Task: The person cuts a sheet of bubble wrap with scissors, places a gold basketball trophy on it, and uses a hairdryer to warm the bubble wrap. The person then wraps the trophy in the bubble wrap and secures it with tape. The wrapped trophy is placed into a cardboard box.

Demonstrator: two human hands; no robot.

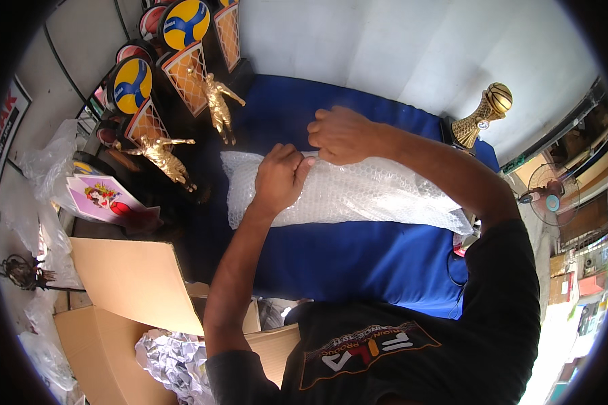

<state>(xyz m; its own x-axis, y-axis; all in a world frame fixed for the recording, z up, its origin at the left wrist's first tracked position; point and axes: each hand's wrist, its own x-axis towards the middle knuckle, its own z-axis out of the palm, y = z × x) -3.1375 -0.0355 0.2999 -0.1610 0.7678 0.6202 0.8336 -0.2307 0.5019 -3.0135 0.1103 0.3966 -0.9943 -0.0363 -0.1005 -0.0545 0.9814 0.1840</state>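
Note:
A long bundle of clear bubble wrap lies across the blue cloth; what is inside it, if anything, cannot be made out. Toward its left end, my left hand presses on it with curled fingers and grips the wrap near its far edge. Just to the right and slightly farther off, my right hand is closed in a fist-like pinch at the bundle's far side. Whatever sits between those right fingers is hidden.
Gold figure trophies and ball-topped trophies crowd the left. A gold basketball trophy stands at the far right. Near left sits an open cardboard box with crumpled paper. A fan is beyond the right side.

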